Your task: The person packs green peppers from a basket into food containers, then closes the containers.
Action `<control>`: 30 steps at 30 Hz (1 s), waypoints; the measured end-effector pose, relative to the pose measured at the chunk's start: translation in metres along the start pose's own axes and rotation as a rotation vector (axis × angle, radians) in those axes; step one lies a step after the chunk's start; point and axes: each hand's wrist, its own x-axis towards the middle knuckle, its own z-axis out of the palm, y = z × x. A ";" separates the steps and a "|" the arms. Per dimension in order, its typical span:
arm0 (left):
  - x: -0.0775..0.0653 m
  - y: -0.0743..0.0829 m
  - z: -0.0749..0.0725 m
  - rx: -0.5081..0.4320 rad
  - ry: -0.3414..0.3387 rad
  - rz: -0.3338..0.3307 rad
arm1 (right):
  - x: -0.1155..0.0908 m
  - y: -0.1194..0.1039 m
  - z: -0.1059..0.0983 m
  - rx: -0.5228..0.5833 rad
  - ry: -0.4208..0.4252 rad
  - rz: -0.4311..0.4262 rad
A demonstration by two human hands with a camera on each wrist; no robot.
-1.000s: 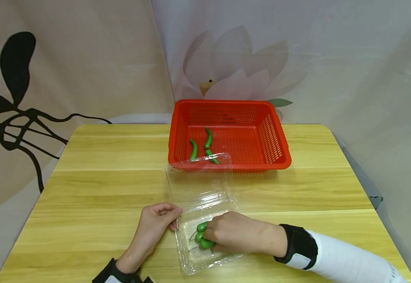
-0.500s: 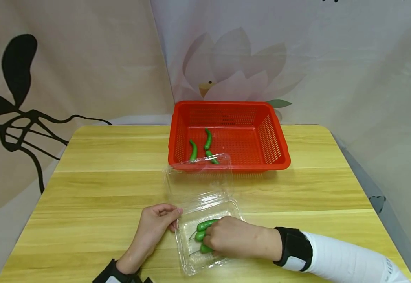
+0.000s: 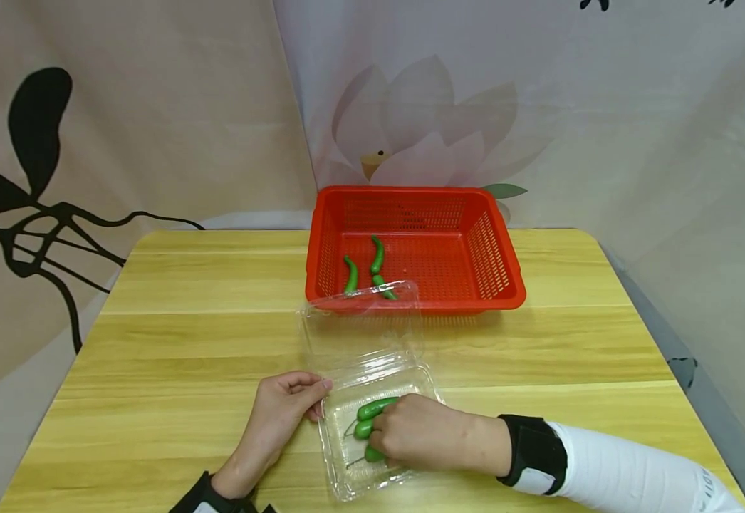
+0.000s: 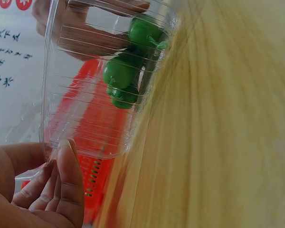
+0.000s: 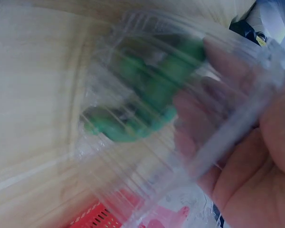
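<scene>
A clear plastic clamshell box (image 3: 347, 477) lies on the table with its lid (image 3: 360, 335) folded back toward the basket. Several green chili peppers (image 3: 372, 408) sit side by side in its base, some partly covered by my right hand (image 3: 420, 434). That hand reaches over the box's right wall with curled fingers on a pepper (image 5: 171, 78); the right wrist view is blurred there. Thumb and forefinger of my left hand (image 3: 285, 406) pinch the left rim of the box, as the left wrist view also shows, with peppers (image 4: 121, 73) visible through the clear wall.
Behind the box stands a red plastic basket (image 3: 513, 296) with 3 green peppers (image 3: 378, 255) in its left half. The lid's far edge overlaps the basket's front rim in view. Wooden table (image 3: 539, 342) extends on both sides; a printed cloth (image 3: 219, 107) hangs behind.
My right hand has shifted slightly down and right within the box, uncovering more of the top pepper and spreading the lowest one apart. The left hand keeps its pinch on the rim.
</scene>
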 end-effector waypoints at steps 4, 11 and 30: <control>0.000 -0.001 0.000 0.001 0.005 0.002 | -0.001 0.001 -0.002 0.032 0.038 0.015; 0.000 -0.002 0.000 0.010 0.015 0.001 | -0.003 0.006 -0.014 0.040 0.059 0.024; -0.001 -0.001 0.001 0.011 0.013 0.011 | -0.009 0.045 -0.070 0.102 0.378 0.058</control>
